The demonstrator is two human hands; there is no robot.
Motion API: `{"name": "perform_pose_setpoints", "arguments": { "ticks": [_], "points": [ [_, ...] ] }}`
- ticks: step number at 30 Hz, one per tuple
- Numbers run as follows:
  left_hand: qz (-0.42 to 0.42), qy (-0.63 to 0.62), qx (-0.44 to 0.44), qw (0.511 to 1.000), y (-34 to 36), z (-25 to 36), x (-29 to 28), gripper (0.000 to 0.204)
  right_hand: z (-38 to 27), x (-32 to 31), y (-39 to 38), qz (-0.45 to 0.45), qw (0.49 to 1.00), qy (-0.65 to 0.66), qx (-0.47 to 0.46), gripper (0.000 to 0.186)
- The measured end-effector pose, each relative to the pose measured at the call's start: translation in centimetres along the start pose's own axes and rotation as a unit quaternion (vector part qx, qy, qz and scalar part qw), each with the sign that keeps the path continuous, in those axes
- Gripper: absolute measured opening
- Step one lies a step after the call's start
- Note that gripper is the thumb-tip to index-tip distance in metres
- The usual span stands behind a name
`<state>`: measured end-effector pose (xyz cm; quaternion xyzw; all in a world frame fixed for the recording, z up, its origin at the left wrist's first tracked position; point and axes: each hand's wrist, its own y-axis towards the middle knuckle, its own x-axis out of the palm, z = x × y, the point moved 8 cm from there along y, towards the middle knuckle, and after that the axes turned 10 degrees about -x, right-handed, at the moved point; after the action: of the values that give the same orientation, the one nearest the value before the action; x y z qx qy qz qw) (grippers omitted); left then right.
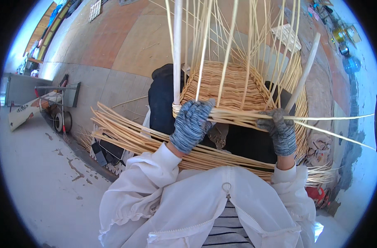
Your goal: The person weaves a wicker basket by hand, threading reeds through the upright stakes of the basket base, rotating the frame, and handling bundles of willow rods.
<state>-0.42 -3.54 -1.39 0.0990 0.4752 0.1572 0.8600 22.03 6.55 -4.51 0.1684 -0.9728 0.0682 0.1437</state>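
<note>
A partly woven wicker basket (pixel 225 84) rests in front of me, its woven base facing up and many long stakes standing up from its edges. My left hand (pixel 191 126), in a grey striped glove, is closed on the near woven edge beside the thick pale left corner post (pixel 177 53). At the right end of that edge my right hand (pixel 279 130), gloved alike, is closed round the willow rods, next to the thick right corner post (pixel 303 76). Two loose rod ends (pixel 333 118) stick out to the right past it.
A bundle of willow rods (pixel 130 134) lies across my lap, and another bundle (pixel 298 78) lies to the right of the basket. On the left are a wheeled cart (pixel 58 103) and a grey box (pixel 25 93). A tiled floor (pixel 134 39) spreads beyond; a blue water bottle (pixel 351 65) stands far right.
</note>
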Motion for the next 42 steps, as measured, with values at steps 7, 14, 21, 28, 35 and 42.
{"name": "perform_pose_setpoints", "arguments": {
  "ticks": [7, 14, 21, 28, 35, 42],
  "points": [
    [0.102, 0.231, -0.017, 0.968, -0.1, 6.6, -2.2, 0.037, 0.0, 0.0, -0.2, -0.008, 0.999, 0.036, 0.031, 0.022],
    [-0.185, 0.114, -0.237, 0.947, 2.8, -2.5, 6.2, 0.036, -0.2, 0.7, -0.4, -0.013, 0.997, 0.068, 0.029, 0.018],
    [-0.113, -0.082, -0.199, 0.97, 2.6, -2.0, 2.2, 0.041, -3.4, -2.1, -1.5, 0.06, 0.995, -0.003, -0.082, 0.018],
    [-0.277, -0.156, -0.267, 0.91, 1.6, -2.9, 4.7, 0.05, -9.9, 0.6, 0.2, 0.069, 0.968, -0.219, -0.103, 0.027],
    [-0.11, -0.033, -0.271, 0.956, 2.4, -1.5, 2.6, 0.047, -10.7, 17.5, 14.8, -0.201, 0.788, -0.514, -0.274, 0.061],
    [-0.118, -0.006, -0.296, 0.948, 3.0, -2.1, 2.9, 0.057, -6.9, 15.2, 18.2, -0.006, 0.884, -0.376, -0.278, 0.062]
  ]
}}
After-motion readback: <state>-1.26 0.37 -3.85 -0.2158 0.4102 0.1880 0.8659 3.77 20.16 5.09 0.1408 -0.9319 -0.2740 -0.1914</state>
